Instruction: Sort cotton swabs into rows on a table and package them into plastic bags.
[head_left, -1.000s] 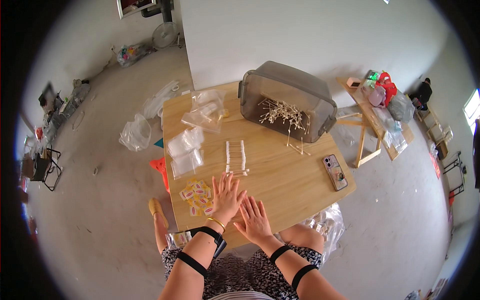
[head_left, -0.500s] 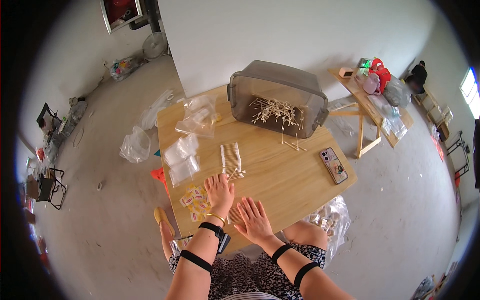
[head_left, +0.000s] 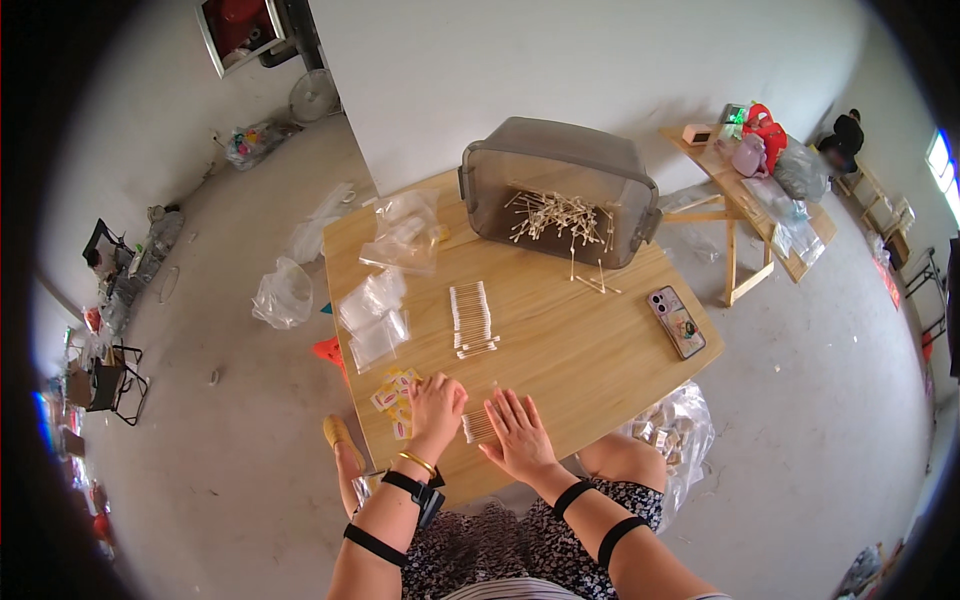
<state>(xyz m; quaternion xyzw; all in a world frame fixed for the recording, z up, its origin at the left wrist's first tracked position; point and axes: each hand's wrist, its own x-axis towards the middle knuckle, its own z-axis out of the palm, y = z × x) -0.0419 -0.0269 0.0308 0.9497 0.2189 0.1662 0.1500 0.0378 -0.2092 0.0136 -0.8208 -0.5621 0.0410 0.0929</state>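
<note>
My right hand [head_left: 518, 437] lies nearly flat with its fingers stretched out, at the right side of a small row of cotton swabs [head_left: 474, 428] near the table's front edge. Just left of that row is my left hand [head_left: 436, 408], its fingers curled inward; whatever they may hold is hidden. Farther up the table, a longer row of cotton swabs [head_left: 470, 313] lies side by side, with a few uneven ones at its near end. Yellow and white paper labels [head_left: 390, 393] are spread beside my left hand.
A grey translucent bin [head_left: 556, 150] lies on its side at the back, loose cotton swabs [head_left: 560, 217] spilling from it. Clear plastic bags [head_left: 372, 312] lie at the left, a phone [head_left: 677, 322] at the right. A side table [head_left: 715, 170] holds bags; a person [head_left: 842, 140] is far right.
My left hand has drawn back from the near end of the longer swab row, and its fingers have curled. My right hand stays flat by the small row.
</note>
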